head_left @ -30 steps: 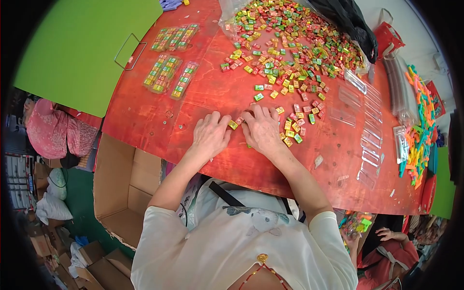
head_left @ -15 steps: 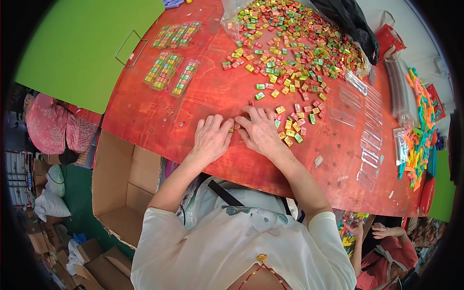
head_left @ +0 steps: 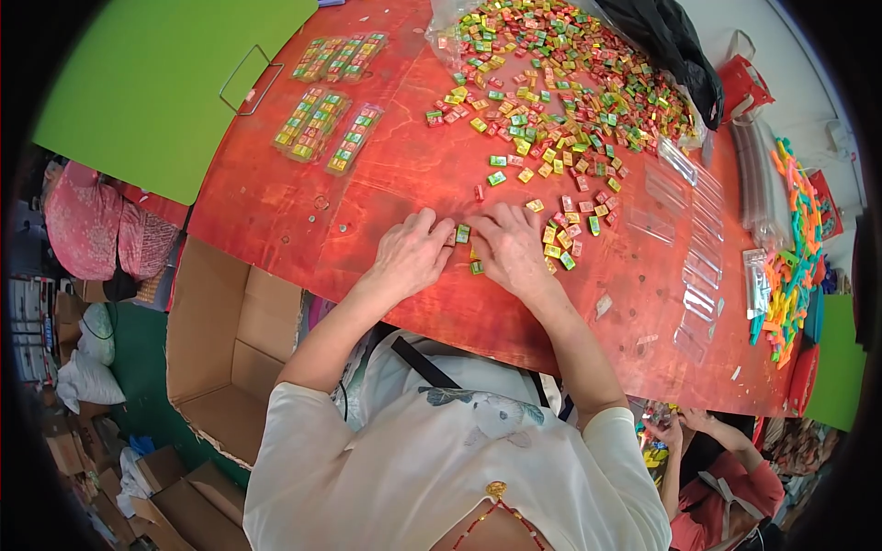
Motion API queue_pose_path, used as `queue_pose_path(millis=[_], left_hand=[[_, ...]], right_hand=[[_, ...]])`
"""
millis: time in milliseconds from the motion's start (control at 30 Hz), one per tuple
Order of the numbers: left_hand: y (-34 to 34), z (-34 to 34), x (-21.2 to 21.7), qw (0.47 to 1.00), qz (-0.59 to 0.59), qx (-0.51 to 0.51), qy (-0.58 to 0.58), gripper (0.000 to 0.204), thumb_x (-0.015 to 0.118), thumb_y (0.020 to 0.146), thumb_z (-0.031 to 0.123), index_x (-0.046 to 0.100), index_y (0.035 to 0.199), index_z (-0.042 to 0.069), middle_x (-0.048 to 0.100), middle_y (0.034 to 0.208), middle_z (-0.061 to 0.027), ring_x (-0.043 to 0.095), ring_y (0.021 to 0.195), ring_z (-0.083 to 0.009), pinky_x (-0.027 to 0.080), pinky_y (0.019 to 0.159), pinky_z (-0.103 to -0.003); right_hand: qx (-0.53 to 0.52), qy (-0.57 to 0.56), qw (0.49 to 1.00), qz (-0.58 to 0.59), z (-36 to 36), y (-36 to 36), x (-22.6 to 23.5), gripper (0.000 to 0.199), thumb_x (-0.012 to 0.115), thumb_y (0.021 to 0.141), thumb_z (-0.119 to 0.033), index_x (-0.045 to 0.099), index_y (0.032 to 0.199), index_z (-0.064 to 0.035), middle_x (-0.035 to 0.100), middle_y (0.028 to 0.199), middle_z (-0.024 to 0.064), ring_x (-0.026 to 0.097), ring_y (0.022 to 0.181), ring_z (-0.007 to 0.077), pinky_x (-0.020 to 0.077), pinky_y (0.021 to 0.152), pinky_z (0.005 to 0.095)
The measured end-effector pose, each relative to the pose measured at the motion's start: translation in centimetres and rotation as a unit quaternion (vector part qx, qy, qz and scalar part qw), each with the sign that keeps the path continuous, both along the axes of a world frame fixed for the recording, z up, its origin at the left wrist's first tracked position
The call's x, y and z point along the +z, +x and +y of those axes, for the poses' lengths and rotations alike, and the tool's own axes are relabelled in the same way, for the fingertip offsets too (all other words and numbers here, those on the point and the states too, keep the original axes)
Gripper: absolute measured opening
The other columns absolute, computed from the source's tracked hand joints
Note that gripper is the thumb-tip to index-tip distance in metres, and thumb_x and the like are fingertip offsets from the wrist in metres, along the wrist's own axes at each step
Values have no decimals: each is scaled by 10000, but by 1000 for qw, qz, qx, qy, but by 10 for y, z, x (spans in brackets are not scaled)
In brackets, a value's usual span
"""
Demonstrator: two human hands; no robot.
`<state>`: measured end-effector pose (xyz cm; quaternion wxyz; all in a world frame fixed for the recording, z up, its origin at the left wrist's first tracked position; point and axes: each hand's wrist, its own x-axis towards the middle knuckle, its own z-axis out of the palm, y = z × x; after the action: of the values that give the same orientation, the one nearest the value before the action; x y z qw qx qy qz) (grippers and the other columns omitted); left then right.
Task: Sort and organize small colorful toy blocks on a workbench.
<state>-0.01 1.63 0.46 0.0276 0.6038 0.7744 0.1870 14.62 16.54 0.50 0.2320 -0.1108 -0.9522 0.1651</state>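
Both my hands work low over the red table [head_left: 367, 207], close together in front of me. My left hand [head_left: 413, 255] has its fingers bent and drawn together, the tips beside a small green block-shaped piece [head_left: 462, 233]. My right hand [head_left: 511, 255] curls palm down just to the right, its fingers bent over the table. A second small green piece [head_left: 477, 267] shows by the right thumb. What lies under the fingers of either hand is hidden. A single red piece [head_left: 479, 193] lies just beyond the hands.
A large heap of small coloured pieces [head_left: 588, 83] spreads at the back right. Filled clear trays [head_left: 354, 140] sit at the far left; empty clear trays [head_left: 703, 266] lie right. Colourful plastic parts [head_left: 792, 257] line the right edge. A cardboard box [head_left: 216, 340] stands lower left. Another person [head_left: 726, 487] is lower right.
My hands have moved slightly apart, the right one a little to the right and down. Green pieces now show between them. The other person's hands at lower right have shifted closer together.
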Motion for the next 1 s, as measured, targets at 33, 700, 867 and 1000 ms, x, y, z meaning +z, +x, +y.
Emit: queue_pose_path(millis=[33,700,867,1000], left_hand=[[1,0,3,1000,-10,3,10,431,734,858,201,617,1259,96,531,1017,-110,637,934,-309,562,740,-448],[17,9,6,1000,-3,-18,9,434,757,838,240,620,1239,143,516,1030,-135,654,902,-308,576,679,-443],[16,5,-2,1000,19,-10,8,375,745,862,240,657,1216,156,531,1007,-104,666,871,-282,578,676,-436],[26,-1,-2,999,13,-14,29,354,740,852,237,650,1176,127,516,999,-130,651,846,-301,573,635,-430]], right_hand=[[-10,-28,999,21,2,4,2,289,744,786,-133,721,1072,-99,593,1010,85,583,997,277,404,932,461],[-31,10,999,-40,-13,38,9,351,776,797,-202,681,1122,-112,608,1107,78,578,1059,284,397,970,476],[-35,50,997,-55,-15,51,2,266,775,805,-191,688,1045,-120,613,1126,68,577,1077,279,399,962,466],[-85,49,995,-27,-9,52,-2,226,769,806,-172,676,1002,-111,617,1030,64,590,995,275,397,954,463]])
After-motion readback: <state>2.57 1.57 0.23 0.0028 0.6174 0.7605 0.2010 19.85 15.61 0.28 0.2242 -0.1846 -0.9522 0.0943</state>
